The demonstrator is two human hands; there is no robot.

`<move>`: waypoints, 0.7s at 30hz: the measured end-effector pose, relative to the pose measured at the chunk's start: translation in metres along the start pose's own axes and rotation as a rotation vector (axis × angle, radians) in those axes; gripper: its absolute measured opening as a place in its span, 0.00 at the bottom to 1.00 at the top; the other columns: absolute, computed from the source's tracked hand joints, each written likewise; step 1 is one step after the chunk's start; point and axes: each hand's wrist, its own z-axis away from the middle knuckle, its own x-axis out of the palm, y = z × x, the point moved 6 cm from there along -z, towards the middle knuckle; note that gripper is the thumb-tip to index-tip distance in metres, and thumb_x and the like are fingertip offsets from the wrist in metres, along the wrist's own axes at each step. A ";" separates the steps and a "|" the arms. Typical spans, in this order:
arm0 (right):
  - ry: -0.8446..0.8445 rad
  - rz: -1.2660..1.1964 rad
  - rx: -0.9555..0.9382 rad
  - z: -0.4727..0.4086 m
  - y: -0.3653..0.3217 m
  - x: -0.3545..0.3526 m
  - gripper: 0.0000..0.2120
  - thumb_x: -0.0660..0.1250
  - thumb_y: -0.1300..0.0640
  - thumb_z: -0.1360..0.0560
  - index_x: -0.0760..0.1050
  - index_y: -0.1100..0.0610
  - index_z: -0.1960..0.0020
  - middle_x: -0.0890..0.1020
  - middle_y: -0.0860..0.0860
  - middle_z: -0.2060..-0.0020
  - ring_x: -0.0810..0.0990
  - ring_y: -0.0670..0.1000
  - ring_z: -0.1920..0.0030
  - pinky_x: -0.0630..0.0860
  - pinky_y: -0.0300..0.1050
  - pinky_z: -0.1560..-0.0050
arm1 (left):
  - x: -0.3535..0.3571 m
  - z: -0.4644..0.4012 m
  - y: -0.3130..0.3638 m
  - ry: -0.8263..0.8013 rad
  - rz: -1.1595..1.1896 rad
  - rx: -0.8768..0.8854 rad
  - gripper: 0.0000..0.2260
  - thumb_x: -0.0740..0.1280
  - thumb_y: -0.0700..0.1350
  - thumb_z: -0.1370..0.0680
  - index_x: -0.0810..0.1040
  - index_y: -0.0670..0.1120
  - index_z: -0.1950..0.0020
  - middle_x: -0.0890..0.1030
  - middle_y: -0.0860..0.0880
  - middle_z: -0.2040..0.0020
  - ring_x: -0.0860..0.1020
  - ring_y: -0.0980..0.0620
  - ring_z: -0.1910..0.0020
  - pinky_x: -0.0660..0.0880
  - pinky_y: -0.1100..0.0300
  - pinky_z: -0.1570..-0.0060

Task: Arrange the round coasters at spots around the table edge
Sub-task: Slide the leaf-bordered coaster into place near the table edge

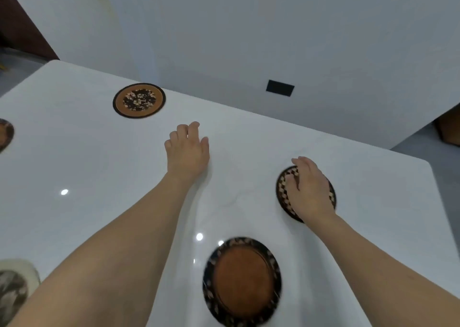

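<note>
Round brown-and-black coasters lie on a glossy white table (pixel 99 167). One floral coaster (pixel 139 100) sits near the far edge. A checkered coaster (pixel 283 189) lies at the right, and my right hand (pixel 310 189) rests flat on top of it, hiding most of it. A plain brown-centred coaster (pixel 242 280) lies near me in the middle. Part of another coaster (pixel 5 133) shows at the left frame edge. My left hand (pixel 189 150) hovers over bare table in the middle, fingers loosely curled and apart, holding nothing.
A cream-rimmed round piece (pixel 15 287) sits at the lower left, partly behind my left forearm. A white wall with a dark socket plate (pixel 280 87) stands behind the table. The table's rounded right corner (pixel 427 163) is close to my right hand.
</note>
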 end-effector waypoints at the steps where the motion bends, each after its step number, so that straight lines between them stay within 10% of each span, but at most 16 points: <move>1: 0.004 0.010 0.016 0.014 0.015 -0.011 0.20 0.58 0.57 0.21 0.68 0.60 0.30 0.69 0.57 0.30 0.67 0.56 0.30 0.60 0.51 0.29 | -0.003 0.021 0.011 0.001 -0.005 -0.007 0.18 0.62 0.47 0.22 0.72 0.41 0.34 0.76 0.38 0.44 0.74 0.36 0.50 0.70 0.45 0.54; 8: -0.113 -0.169 0.203 0.099 0.081 -0.051 0.18 0.58 0.55 0.21 0.69 0.57 0.32 0.72 0.53 0.36 0.73 0.54 0.38 0.69 0.51 0.36 | 0.010 0.154 0.053 -0.237 0.027 -0.037 0.18 0.56 0.48 0.18 0.70 0.39 0.33 0.73 0.39 0.38 0.72 0.38 0.43 0.73 0.45 0.47; 14: -0.637 -0.527 0.705 0.144 0.081 0.005 0.08 0.59 0.63 0.25 0.76 0.64 0.56 0.80 0.59 0.63 0.78 0.57 0.66 0.77 0.50 0.62 | 0.004 0.213 0.048 -0.210 -0.006 -0.108 0.14 0.56 0.50 0.19 0.73 0.40 0.53 0.77 0.43 0.58 0.75 0.41 0.59 0.75 0.47 0.60; 21: -0.598 -0.453 0.527 0.159 0.071 0.020 0.09 0.60 0.62 0.28 0.77 0.64 0.61 0.84 0.60 0.68 0.83 0.59 0.65 0.82 0.52 0.56 | -0.004 0.265 0.032 -0.173 -0.090 -0.215 0.17 0.56 0.50 0.20 0.71 0.42 0.63 0.75 0.45 0.67 0.74 0.43 0.64 0.71 0.51 0.63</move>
